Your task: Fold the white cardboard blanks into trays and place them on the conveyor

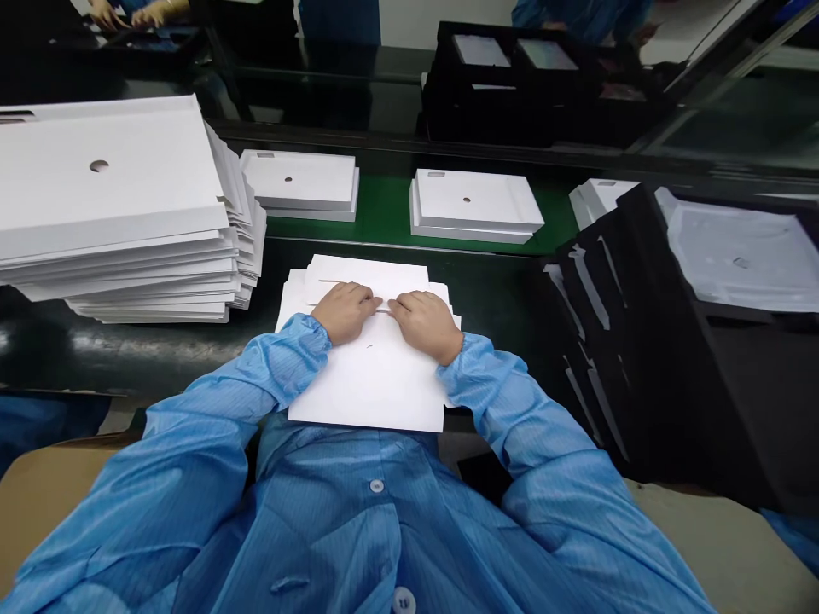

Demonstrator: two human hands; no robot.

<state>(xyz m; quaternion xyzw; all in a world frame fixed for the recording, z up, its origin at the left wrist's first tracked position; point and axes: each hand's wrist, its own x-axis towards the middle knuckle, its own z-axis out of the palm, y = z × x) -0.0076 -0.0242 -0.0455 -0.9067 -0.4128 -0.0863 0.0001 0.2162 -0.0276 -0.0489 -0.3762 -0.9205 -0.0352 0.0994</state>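
Observation:
A flat white cardboard sheet [368, 388] with cut-out tabs and slits lies in front of me, its near edge close to my body. More white sheet shows beneath it along the far and side edges. My left hand [345, 312] rests on its far part, fingers curled and closed on the folded strip there. Just to the right, my right hand [427, 324] is closed on the same strip, the thumbs almost meeting at the middle. A small curved cut shows in the sheet below the hands. The fingertips' undersides are hidden.
A tall stack of white cardboard pieces [108, 188] stands at the left. White boxes [300, 179] sit on a green strip [384, 200] at the back. Stacked black trays [697, 367] with film-wrapped items rise at the right. Across the bench are other people's hands [150, 14].

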